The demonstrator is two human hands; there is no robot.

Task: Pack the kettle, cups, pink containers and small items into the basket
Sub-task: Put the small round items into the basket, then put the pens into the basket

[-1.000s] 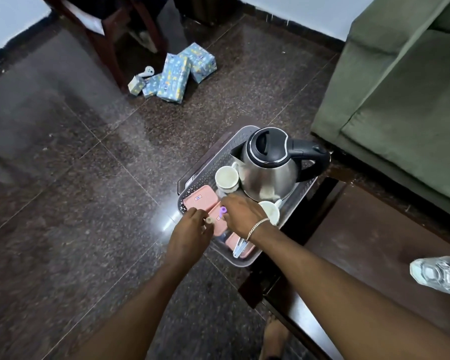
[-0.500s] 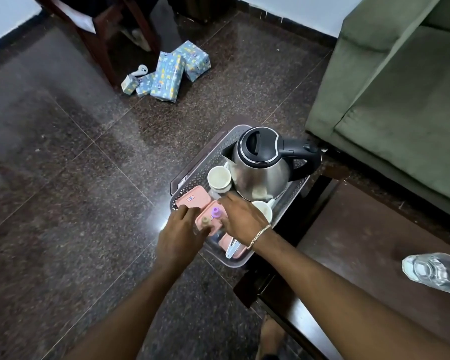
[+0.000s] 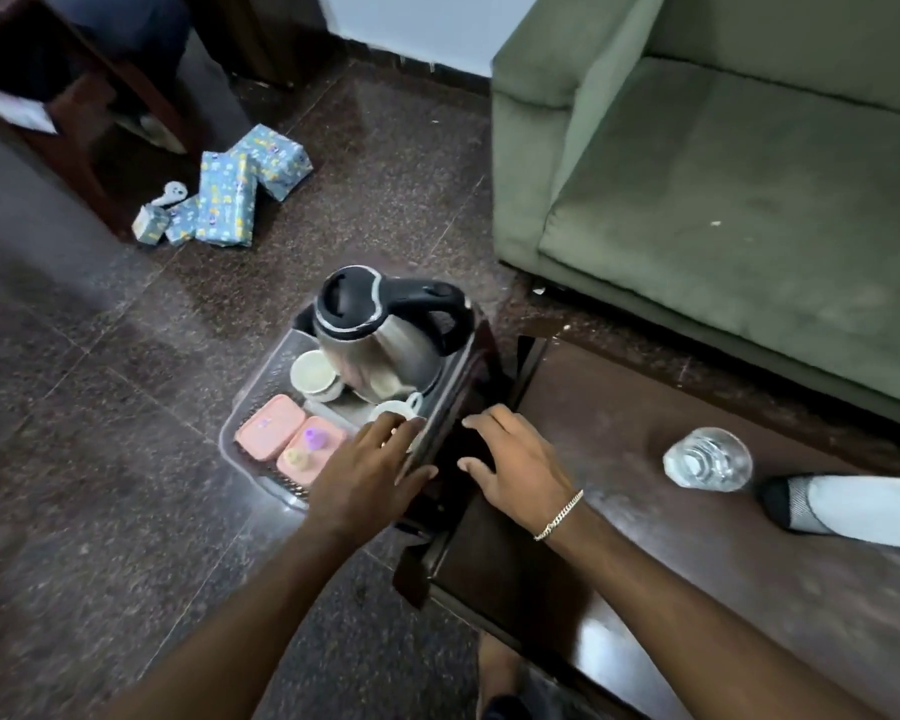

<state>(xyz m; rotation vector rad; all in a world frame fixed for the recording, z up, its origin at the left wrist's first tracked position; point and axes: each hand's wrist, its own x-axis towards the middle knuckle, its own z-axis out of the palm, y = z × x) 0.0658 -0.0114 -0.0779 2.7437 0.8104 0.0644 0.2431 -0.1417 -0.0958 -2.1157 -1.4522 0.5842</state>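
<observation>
The grey mesh basket [image 3: 230, 434] stands on the floor against the table's left end. In it are the steel kettle [image 3: 380, 340] with its black lid and handle, a white cup [image 3: 313, 374] to its left and a second white cup [image 3: 393, 407] in front. Two pink containers [image 3: 268, 426] [image 3: 326, 452] lie side by side at the near left. A purple-capped small bottle [image 3: 313, 438] and a pale one [image 3: 296, 457] rest on the right container. My left hand [image 3: 370, 470] hovers over the basket's near right corner, fingers spread. My right hand [image 3: 515, 459] is over the table corner, holding nothing.
The dark wooden table [image 3: 645, 553] carries a clear water bottle [image 3: 707, 459] and a black-and-white holder [image 3: 842, 506] lying on its side. A green sofa [image 3: 723, 200] stands behind it. Blue patterned packs [image 3: 230, 200] lie on the floor by a wooden chair [image 3: 84, 127].
Both hands have let go of the small bottles, which now stay on the pink container. The hands moved right, my right hand to the table corner. The view has shifted right.
</observation>
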